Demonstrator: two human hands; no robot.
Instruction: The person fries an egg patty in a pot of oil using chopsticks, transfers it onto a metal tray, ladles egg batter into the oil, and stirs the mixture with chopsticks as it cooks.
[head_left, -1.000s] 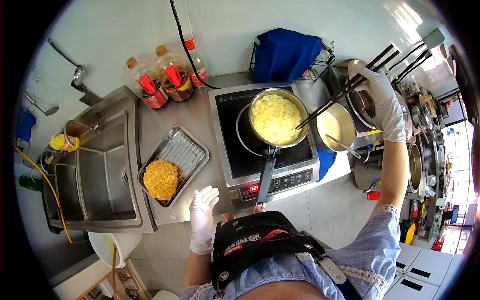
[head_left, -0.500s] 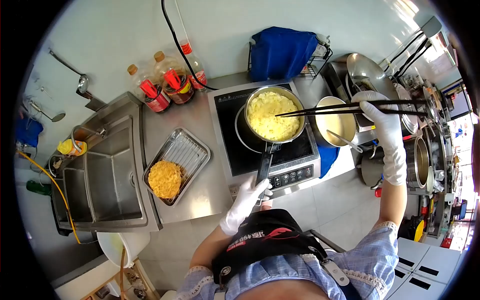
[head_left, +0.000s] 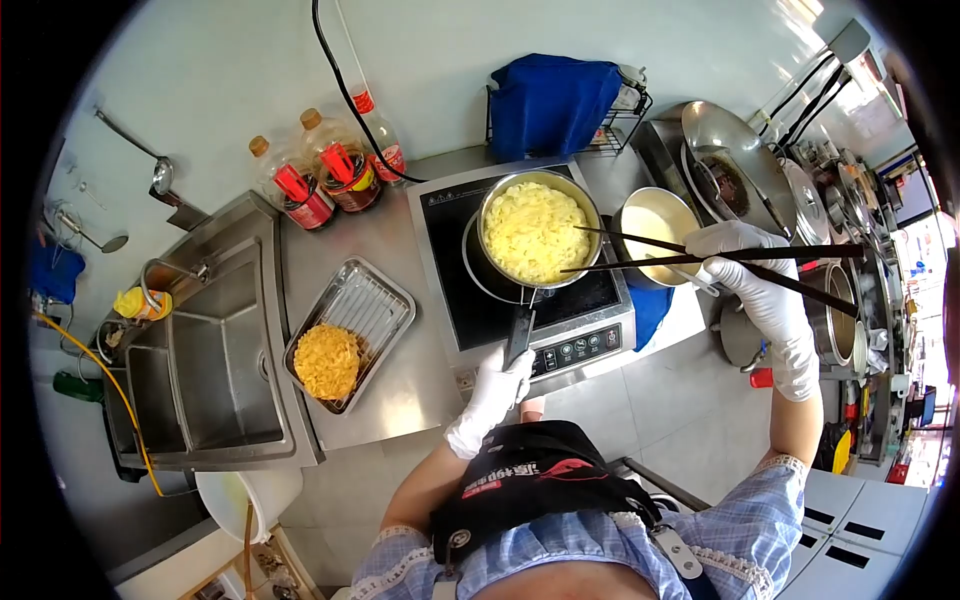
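Observation:
My left hand (head_left: 492, 393), in a white glove, is closed around the black handle (head_left: 519, 335) of a metal pot (head_left: 594, 212). The pot stands on an induction cooker (head_left: 452, 222) and is filled with pale yellow, frying shredded-looking food (head_left: 535, 230). In my right hand (head_left: 755, 275), also gloved, are long dark chopsticks (head_left: 810, 252) that cross near my fingers. Their tips are spread apart over the right part of the food. Beneath the chopsticks, right of the cooker, stands a bowl of creamy pale liquid (head_left: 655, 222) with a spoon handle (head_left: 697, 283) sticking out.
A wire-racked tray (head_left: 372, 290) to the left bears a golden fried cake (head_left: 327, 362). Beyond it is a steel double sink (head_left: 225, 340). Sauce bottles (head_left: 345, 165) and a blue cloth (head_left: 550, 105) line the wall. A wok (head_left: 735, 150) stands at the right.
The chopstick tips have gone from close together to spread apart, one lower than before. My right hand has turned and lowered slightly. My left hand keeps its hold; the view has shifted a little.

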